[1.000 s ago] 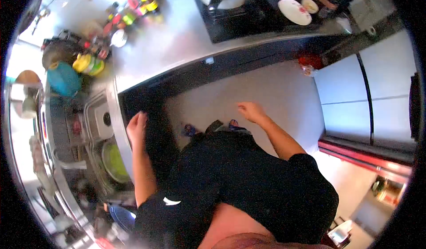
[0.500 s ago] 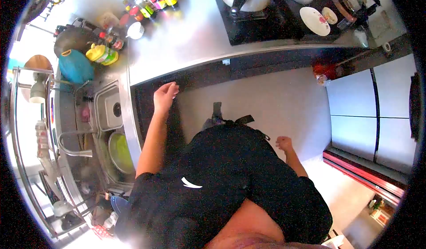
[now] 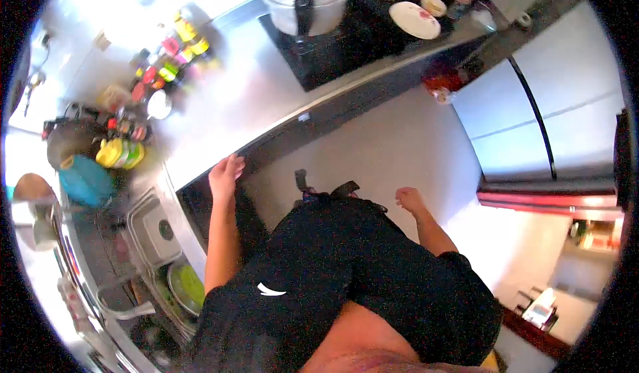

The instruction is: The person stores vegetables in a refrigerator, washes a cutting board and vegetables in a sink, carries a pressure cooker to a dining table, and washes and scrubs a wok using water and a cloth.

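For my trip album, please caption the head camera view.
Kitchen: left fingers near the counter, right fingers over the floor, lidded pot on the cooktop.

Showing no readable words or numbers. Bearing one white curved mark (image 3: 271, 290), wordless, on the black shirt (image 3: 419, 306). Carrying only blurred labels on the bottles (image 3: 197, 46) along the counter's (image 3: 229, 97) back edge and the jug (image 3: 121, 154) near its corner.

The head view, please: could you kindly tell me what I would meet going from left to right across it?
Teal object, sink drain, left hand, lidded pot, right hand, white panelled doors.
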`<action>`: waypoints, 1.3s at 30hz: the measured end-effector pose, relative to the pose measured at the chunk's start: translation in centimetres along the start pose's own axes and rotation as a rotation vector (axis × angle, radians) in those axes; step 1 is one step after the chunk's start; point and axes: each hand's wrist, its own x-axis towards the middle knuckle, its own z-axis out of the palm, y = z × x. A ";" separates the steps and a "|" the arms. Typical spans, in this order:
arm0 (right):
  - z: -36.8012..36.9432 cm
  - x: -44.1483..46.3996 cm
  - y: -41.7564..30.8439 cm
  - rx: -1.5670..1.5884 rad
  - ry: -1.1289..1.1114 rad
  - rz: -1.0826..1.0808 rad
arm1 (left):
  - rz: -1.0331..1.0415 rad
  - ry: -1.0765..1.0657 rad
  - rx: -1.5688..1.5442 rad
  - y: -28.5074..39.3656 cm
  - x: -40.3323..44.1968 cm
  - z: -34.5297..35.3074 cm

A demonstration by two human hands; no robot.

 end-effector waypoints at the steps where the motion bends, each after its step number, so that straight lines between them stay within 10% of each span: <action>1: 0.1 -0.4 -1.1 0.028 -0.006 -0.026 | -0.003 -0.006 -0.006 0.1 0.5 -0.4; 3: 0.4 -0.1 -1.6 0.076 0.026 -0.038 | 0.005 -0.014 -0.019 -0.1 1.3 -0.7; 5: 2.1 2.3 0.6 -0.507 0.017 -0.280 | 0.011 -0.043 -0.005 -0.5 2.8 -1.5; 9: 3.2 3.2 2.1 -0.209 0.004 -0.274 | -0.011 0.007 -0.025 -0.7 4.2 -2.2; 12: 2.9 0.6 -2.0 -0.226 -0.014 0.086 | -0.013 -0.015 -0.028 -0.4 5.0 -2.6; 14: 4.5 4.6 5.3 -0.877 -0.004 -0.537 | 0.003 -0.032 -0.001 0.0 5.7 -2.7; 18: 6.2 6.1 8.3 -0.746 0.109 -0.582 | 0.007 -0.022 -0.044 0.7 5.9 -2.1; 33: 5.7 1.3 -0.2 -0.493 0.093 -0.240 | 0.039 0.007 -0.033 1.0 6.9 -3.0; 39: 5.2 3.0 5.5 -1.107 0.001 -0.312 | 0.010 -0.082 0.002 1.0 6.7 -1.6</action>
